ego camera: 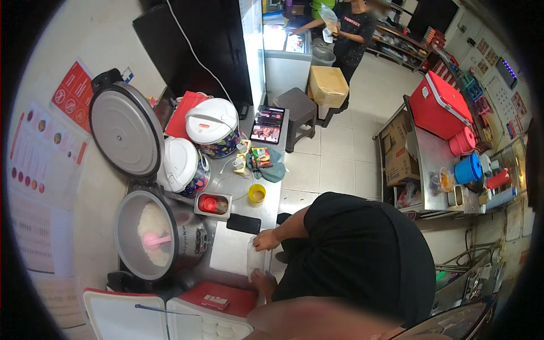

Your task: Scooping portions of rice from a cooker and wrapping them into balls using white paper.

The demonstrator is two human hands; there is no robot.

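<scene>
My right hand (266, 240) pinches the upper end of a thin white sheet (256, 258), paper or plastic, at the steel table's front edge. My left hand (261, 280) grips its lower end. The sheet is slightly bunched and overlaps a flat white stack or sheet of paper (228, 250) on the table. Beside that paper lies a black smartphone (243, 224). Beyond it a large Miyako rice cooker (187, 242) stands with its lid (123, 127) raised. White rice (148, 216) is inside, with a pink rice paddle (156, 240) resting on it.
A steel container (213, 205) and a yellow cup (256, 193) stand near the phone. Farther along are two white-lidded rice pots (212, 121), a tablet (267, 124) and food sachets (261, 157). An open red cooler box (221, 297) adjoins the paper. A co-worker (350, 34) stands by a freezer (287, 63).
</scene>
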